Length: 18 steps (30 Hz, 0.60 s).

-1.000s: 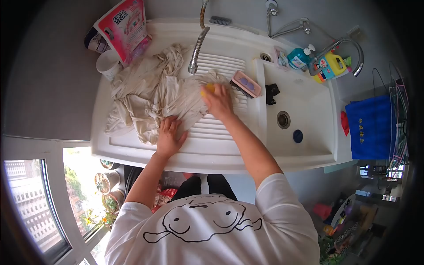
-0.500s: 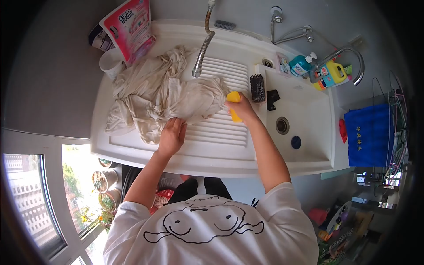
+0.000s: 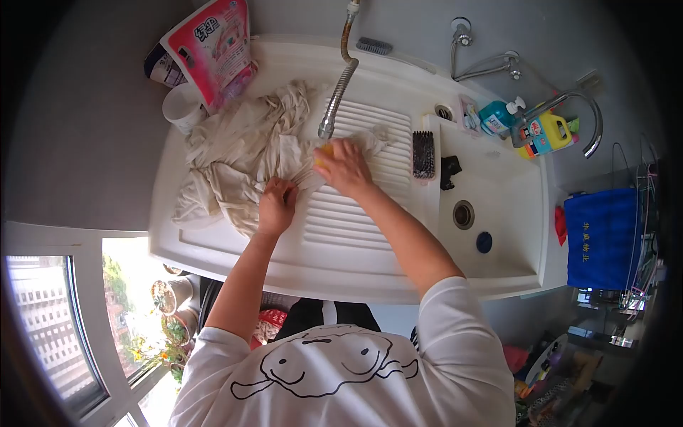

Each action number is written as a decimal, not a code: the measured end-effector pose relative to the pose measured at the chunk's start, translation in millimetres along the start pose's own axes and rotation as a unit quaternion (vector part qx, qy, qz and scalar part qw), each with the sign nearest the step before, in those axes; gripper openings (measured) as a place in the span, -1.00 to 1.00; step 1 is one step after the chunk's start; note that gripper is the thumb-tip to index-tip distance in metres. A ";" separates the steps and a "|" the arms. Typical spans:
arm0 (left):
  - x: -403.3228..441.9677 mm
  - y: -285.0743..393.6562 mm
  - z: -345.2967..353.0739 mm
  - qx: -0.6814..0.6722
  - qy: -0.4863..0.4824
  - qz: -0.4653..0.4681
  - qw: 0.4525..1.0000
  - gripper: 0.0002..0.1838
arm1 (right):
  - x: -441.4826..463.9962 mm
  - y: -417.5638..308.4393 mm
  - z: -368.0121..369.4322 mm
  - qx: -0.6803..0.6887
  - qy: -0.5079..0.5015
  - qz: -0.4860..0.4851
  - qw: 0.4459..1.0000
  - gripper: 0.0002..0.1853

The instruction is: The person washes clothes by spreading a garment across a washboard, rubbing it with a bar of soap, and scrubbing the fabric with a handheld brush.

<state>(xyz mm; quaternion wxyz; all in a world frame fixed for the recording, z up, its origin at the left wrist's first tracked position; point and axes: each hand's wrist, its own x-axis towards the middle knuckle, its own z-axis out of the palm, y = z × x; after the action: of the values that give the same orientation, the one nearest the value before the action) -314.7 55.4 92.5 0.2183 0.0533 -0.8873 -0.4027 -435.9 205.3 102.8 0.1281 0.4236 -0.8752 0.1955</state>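
A crumpled off-white cloth garment (image 3: 245, 139) lies bunched over the left side of the washboard (image 3: 341, 224), with part of it stretched to the right. My left hand (image 3: 277, 205) is closed on the cloth's near edge, its fingers curled into the folds. A yellow bar of soap (image 3: 324, 152) is in my right hand (image 3: 346, 169), pressed down on the stretched cloth; the fingers hide most of the bar. Just above this hand hangs the end of a flexible metal faucet (image 3: 331, 117).
A scrub brush (image 3: 423, 155) and a black cloth (image 3: 449, 172) lie beside the basin (image 3: 501, 213). Behind it stand a teal pump bottle (image 3: 496, 117) and a yellow jug (image 3: 548, 134). A pink detergent bag (image 3: 211, 53) and a white tub (image 3: 183, 107) stand at the back left.
My right hand has moved left with the yellow soap, from the cloth's right end to beneath the faucet. My left hand has curled more tightly into the cloth. The view has shifted slightly.
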 end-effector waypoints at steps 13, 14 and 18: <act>10.5 -6.0 -4.1 -0.014 -0.072 -0.103 0.992 -0.94 | 26.9 33.0 -0.7 -0.045 0.015 0.216 0.975 -0.72; 11.7 -5.2 -4.8 -0.015 -0.076 -0.099 0.992 -0.94 | 19.9 16.6 5.6 -0.061 0.014 0.162 0.985 -0.73; 12.3 -4.6 -7.7 -0.028 -0.072 -0.102 0.992 -0.93 | 5.1 4.2 24.4 -0.042 0.053 0.034 0.997 -0.69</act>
<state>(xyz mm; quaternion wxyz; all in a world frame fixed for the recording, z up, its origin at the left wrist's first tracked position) -322.8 43.7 97.8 0.1131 0.1088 -0.8791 -0.4500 -443.7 193.2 82.0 0.1853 0.3765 -0.8886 0.1851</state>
